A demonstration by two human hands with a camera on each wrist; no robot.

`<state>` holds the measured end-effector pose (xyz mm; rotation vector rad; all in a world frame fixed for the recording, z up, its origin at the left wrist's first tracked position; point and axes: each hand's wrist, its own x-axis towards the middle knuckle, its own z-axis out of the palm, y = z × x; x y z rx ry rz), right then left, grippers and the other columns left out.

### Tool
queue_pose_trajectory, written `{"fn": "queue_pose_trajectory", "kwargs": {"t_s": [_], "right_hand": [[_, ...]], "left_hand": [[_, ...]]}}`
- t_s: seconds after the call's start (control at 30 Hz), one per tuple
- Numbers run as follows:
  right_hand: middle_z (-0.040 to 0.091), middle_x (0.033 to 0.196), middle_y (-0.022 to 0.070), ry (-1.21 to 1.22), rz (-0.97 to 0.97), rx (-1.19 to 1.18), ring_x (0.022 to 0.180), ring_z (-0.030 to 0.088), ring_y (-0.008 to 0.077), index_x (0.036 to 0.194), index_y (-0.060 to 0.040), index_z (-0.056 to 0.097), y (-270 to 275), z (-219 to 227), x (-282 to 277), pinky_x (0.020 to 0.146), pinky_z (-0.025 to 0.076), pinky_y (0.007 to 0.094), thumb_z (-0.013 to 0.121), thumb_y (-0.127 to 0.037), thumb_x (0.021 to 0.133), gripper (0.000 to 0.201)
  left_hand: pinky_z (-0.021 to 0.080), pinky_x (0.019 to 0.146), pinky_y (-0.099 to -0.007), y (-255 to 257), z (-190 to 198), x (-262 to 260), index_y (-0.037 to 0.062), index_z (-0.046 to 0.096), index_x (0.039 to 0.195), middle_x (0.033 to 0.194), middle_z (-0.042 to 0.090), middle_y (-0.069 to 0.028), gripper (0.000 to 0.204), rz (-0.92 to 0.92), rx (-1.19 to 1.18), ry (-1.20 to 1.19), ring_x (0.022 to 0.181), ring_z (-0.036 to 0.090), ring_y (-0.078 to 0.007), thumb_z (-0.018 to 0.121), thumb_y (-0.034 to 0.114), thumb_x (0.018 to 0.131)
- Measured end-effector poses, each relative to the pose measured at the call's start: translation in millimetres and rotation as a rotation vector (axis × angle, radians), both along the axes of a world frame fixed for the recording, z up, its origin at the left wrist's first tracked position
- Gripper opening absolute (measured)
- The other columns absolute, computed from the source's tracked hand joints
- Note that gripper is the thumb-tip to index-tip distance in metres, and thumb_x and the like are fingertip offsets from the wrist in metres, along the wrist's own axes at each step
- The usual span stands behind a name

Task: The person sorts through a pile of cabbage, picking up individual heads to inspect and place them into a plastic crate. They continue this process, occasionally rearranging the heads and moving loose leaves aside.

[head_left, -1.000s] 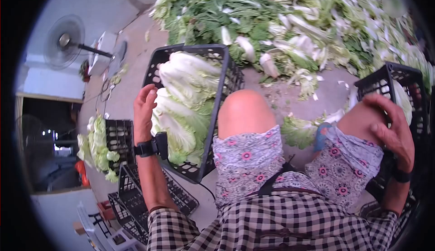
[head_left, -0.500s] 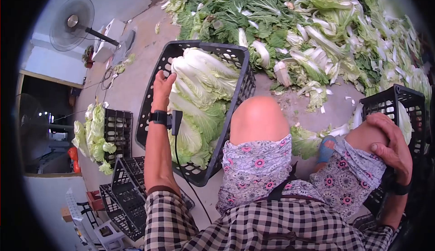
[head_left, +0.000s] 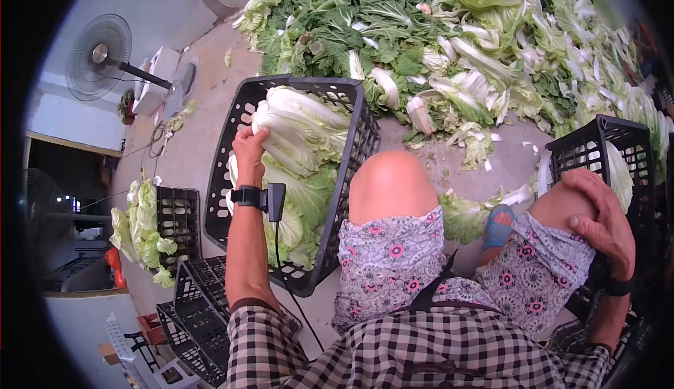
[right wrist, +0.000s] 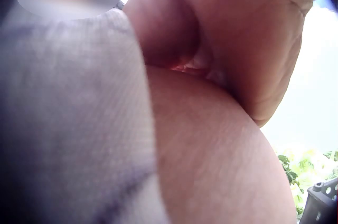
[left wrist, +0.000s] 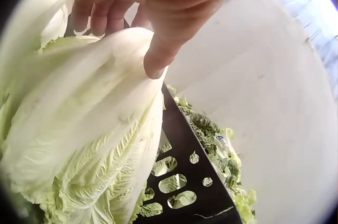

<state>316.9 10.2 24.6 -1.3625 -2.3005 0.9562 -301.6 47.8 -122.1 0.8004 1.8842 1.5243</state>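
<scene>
My left hand (head_left: 249, 154) grips the pale base end of a napa cabbage (head_left: 288, 133), which lies near the top of a black plastic crate (head_left: 309, 81). In the left wrist view the thumb presses the near side of the cabbage's white base (left wrist: 127, 44), with the fingers around its far side. More napa cabbage (head_left: 309, 206) fills the crate's lower half. Over on the right, my right hand (head_left: 600, 206) rests on the bent knee (head_left: 558, 189), fingers draped over it and holding nothing. Its fingertips are hidden in the right wrist view.
A large heap of loose cabbage leaves (head_left: 393, 17) covers the floor ahead. Another black crate (head_left: 621, 126) with cabbage stands beyond the right knee. At left are a cabbage-laden crate (head_left: 179, 213), stacked crates (head_left: 200, 294) and a standing fan (head_left: 100, 54). A cable (head_left: 284, 277) hangs from the left wrist.
My left hand has moved from above the crate's left part onto the cabbage's base, and its fingers have closed around it. The right hand has stayed on the knee.
</scene>
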Motion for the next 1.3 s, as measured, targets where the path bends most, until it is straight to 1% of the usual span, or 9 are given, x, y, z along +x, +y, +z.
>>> {"fn": "queue_pose_trajectory", "kwargs": {"t_s": [0.4, 0.63, 0.7, 0.77, 0.83, 0.97, 1.0, 1.17, 1.3], "right_hand": [[0.054, 0.118, 0.0167, 0.131, -0.039, -0.113, 0.116, 0.048, 0.0322, 0.122, -0.0002, 0.049, 7, 8, 5, 0.099, 0.035, 0.0387, 0.068, -0.043, 0.072, 0.068], [0.044, 0.131, 0.0195, 0.126, 0.046, 0.488, 0.122, 0.043, 0.0308, 0.137, -0.0036, 0.032, 23, 41, -13, 0.105, 0.032, 0.0387, 0.074, -0.028, 0.064, 0.087], [0.044, 0.130, 0.0206, 0.281, 0.147, 0.626, 0.123, 0.042, 0.0304, 0.135, -0.0037, 0.033, 32, 36, -31, 0.104, 0.033, 0.0383, 0.075, -0.022, 0.063, 0.085], [0.054, 0.117, 0.0203, 0.418, 0.264, 0.625, 0.111, 0.052, 0.0306, 0.128, -0.0029, 0.041, 30, 28, -55, 0.097, 0.041, 0.0374, 0.073, -0.018, 0.066, 0.072], [0.055, 0.119, 0.0187, 0.565, 0.447, 0.184, 0.104, 0.058, 0.0293, 0.130, -0.0021, 0.041, 25, 26, -67, 0.092, 0.047, 0.0394, 0.075, -0.023, 0.068, 0.074], [0.062, 0.110, 0.0137, 0.800, 0.224, 0.149, 0.097, 0.062, 0.0235, 0.122, -0.0035, 0.051, 16, 26, -59, 0.087, 0.051, 0.0335, 0.072, -0.006, 0.071, 0.055], [0.063, 0.109, 0.0109, 0.848, 0.156, 0.192, 0.099, 0.061, 0.0212, 0.118, -0.0035, 0.055, 15, 29, -51, 0.086, 0.051, 0.0313, 0.070, 0.001, 0.072, 0.049], [0.064, 0.104, 0.0095, 0.965, -0.398, 0.065, 0.093, 0.062, 0.0169, 0.113, -0.0011, 0.058, -8, 42, 25, 0.080, 0.051, 0.0287, 0.068, -0.007, 0.078, 0.037], [0.064, 0.102, 0.0075, 1.062, -0.778, 0.377, 0.090, 0.062, 0.0160, 0.110, 0.0010, 0.059, -33, 42, 103, 0.080, 0.051, 0.0283, 0.067, -0.008, 0.080, 0.032]], "left_hand": [[0.046, 0.081, -0.0273, -4, 118, 86, 0.0011, 0.047, 0.103, 0.096, 0.060, -0.0086, 0.035, -0.216, 0.504, 0.104, 0.085, 0.058, -0.0142, 0.069, 0.002, 0.076], [0.037, 0.101, -0.0425, -29, 194, 225, 0.0006, 0.039, 0.127, 0.123, 0.049, -0.0149, 0.056, -0.662, 0.548, -0.233, 0.116, 0.048, -0.0264, 0.061, 0.005, 0.076], [0.025, 0.108, -0.0508, -40, 187, 241, 0.0039, 0.027, 0.139, 0.139, 0.035, -0.0184, 0.074, -0.704, 0.525, -0.463, 0.129, 0.034, -0.0336, 0.065, 0.013, 0.077], [0.022, 0.109, -0.0537, -49, 176, 258, 0.0065, 0.021, 0.142, 0.143, 0.030, -0.0168, 0.081, -0.786, 0.580, -0.685, 0.132, 0.030, -0.0343, 0.068, 0.014, 0.076], [0.021, 0.109, -0.0541, -47, 175, 280, 0.0093, 0.024, 0.142, 0.145, 0.029, -0.0129, 0.079, -0.923, 0.637, -0.807, 0.132, 0.029, -0.0314, 0.068, 0.018, 0.077], [0.030, 0.104, -0.0496, -41, 167, 293, 0.0092, 0.025, 0.141, 0.142, 0.033, -0.0109, 0.071, -0.755, 0.513, -0.707, 0.129, 0.033, -0.0273, 0.062, 0.032, 0.085], [0.034, 0.100, -0.0459, -39, 170, 305, 0.0076, 0.024, 0.141, 0.139, 0.037, -0.0104, 0.072, -0.902, 0.439, -0.624, 0.124, 0.039, -0.0270, 0.060, 0.036, 0.085], [0.044, 0.094, -0.0382, -37, 159, 328, 0.0016, 0.025, 0.137, 0.128, 0.045, -0.0174, 0.087, -1.067, 0.248, -0.392, 0.116, 0.048, -0.0264, 0.071, 0.042, 0.075], [0.050, 0.086, -0.0357, -33, 150, 314, -0.0004, 0.037, 0.129, 0.115, 0.055, -0.0162, 0.074, -1.039, 0.175, -0.331, 0.103, 0.057, -0.0255, 0.070, 0.040, 0.076]]}}
